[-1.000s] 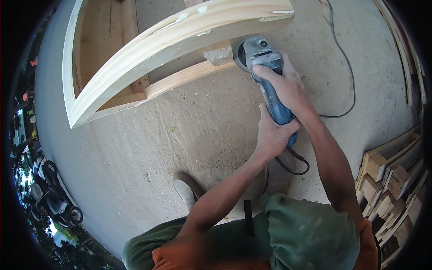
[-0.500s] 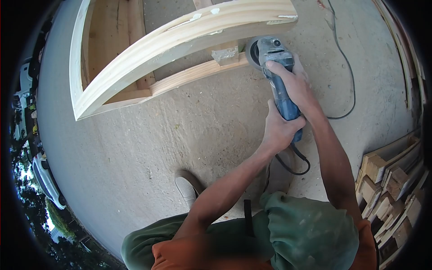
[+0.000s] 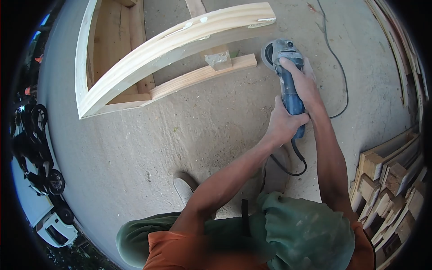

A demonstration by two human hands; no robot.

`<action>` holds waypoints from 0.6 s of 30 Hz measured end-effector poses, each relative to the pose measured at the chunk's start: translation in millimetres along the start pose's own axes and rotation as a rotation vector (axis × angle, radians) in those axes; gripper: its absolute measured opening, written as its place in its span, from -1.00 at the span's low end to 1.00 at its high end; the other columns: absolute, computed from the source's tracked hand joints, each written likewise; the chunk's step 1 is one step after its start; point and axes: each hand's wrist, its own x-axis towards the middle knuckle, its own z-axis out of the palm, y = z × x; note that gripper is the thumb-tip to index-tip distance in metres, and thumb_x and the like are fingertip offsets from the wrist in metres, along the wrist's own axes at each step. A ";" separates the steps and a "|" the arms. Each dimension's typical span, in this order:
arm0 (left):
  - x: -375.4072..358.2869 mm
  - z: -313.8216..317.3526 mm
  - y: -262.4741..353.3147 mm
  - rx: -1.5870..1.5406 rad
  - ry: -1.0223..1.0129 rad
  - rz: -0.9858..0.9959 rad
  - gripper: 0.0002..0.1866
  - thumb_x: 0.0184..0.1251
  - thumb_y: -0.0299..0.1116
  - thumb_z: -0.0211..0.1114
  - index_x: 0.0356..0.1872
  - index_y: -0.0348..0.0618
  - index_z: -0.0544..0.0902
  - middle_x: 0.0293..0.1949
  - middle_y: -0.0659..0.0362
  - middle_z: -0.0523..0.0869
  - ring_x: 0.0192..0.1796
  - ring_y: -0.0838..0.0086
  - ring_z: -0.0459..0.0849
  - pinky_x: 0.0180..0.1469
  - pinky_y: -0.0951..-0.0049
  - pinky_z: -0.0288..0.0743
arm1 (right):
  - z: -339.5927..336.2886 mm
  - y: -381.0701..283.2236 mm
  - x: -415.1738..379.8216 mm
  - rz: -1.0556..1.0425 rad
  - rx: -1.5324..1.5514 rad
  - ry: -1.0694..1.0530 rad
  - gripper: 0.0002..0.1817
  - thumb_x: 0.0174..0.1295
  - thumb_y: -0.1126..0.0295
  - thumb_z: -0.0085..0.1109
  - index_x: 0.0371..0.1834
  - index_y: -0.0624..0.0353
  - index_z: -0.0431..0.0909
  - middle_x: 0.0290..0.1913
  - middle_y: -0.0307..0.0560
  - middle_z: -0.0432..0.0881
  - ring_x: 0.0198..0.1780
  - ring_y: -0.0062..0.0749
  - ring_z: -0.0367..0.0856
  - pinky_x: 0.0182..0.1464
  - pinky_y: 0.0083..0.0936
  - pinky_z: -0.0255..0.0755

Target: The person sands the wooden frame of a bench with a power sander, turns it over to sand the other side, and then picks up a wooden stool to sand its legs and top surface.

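The left hand (image 3: 284, 122) and right hand (image 3: 303, 83) wrap their fingers around the blue grinder (image 3: 292, 98), its disc (image 3: 266, 56) near the curved wooden frame (image 3: 155, 51); wood pieces (image 3: 397, 174) line the floor's (image 3: 216, 123) right edge.

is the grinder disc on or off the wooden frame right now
Off: floor shows between the grinder disc and the nearby ends of the wooden frame.

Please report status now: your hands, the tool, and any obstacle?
Right hand grips grinder near its head, left hand its rear. Disc apart from wooden frame in this view. Cord loop near right shoe; nothing seen between disc and frame.
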 end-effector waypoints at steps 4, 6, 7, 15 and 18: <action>-5.9 1.5 17.2 0.102 -0.086 -0.053 -0.28 0.01 -0.29 0.51 0.12 -0.34 0.30 -0.08 0.03 0.54 -0.04 0.39 0.59 0.03 0.33 0.55 | -14.5 -7.2 -10.7 0.010 0.100 0.038 -0.18 0.14 -0.18 0.33 0.25 0.30 0.44 -0.04 0.09 0.66 -0.10 -0.30 0.67 -0.05 -0.40 0.54; -8.7 0.5 13.8 0.070 -0.054 -0.018 -0.29 0.01 -0.28 0.51 0.12 -0.34 0.30 -0.09 0.04 0.54 -0.04 0.39 0.60 0.02 0.33 0.55 | -12.3 -10.1 -11.4 0.047 0.060 0.014 -0.17 0.14 -0.18 0.33 0.26 0.31 0.44 -0.03 0.12 0.66 -0.08 -0.25 0.67 -0.02 -0.37 0.53; -11.5 -1.1 10.5 0.043 -0.012 0.011 -0.29 0.01 -0.28 0.51 0.12 -0.34 0.30 -0.09 0.05 0.54 -0.05 0.39 0.60 0.02 0.32 0.55 | -7.1 -8.9 -11.8 0.014 0.036 -0.002 -0.16 0.14 -0.18 0.33 0.27 0.32 0.43 -0.01 0.15 0.66 -0.06 -0.21 0.67 0.00 -0.34 0.53; -25.4 -30.4 -5.8 -0.007 0.122 0.004 -0.29 0.06 -0.27 0.50 0.15 -0.35 0.29 -0.05 0.04 0.55 -0.02 0.40 0.60 0.04 0.33 0.54 | 40.3 -11.6 -21.4 -0.037 -0.047 -0.133 -0.06 0.09 -0.23 0.34 0.34 0.32 0.39 0.07 0.27 0.64 0.09 -0.02 0.65 0.15 -0.25 0.49; -24.5 -37.2 -12.6 -0.023 0.147 0.012 -0.28 0.08 -0.26 0.50 0.16 -0.34 0.28 -0.03 0.04 0.55 0.00 0.42 0.59 0.05 0.34 0.54 | 49.3 -10.1 -19.4 -0.045 -0.053 -0.159 -0.05 0.09 -0.23 0.33 0.35 0.32 0.38 0.08 0.27 0.64 0.09 0.00 0.65 0.14 -0.25 0.49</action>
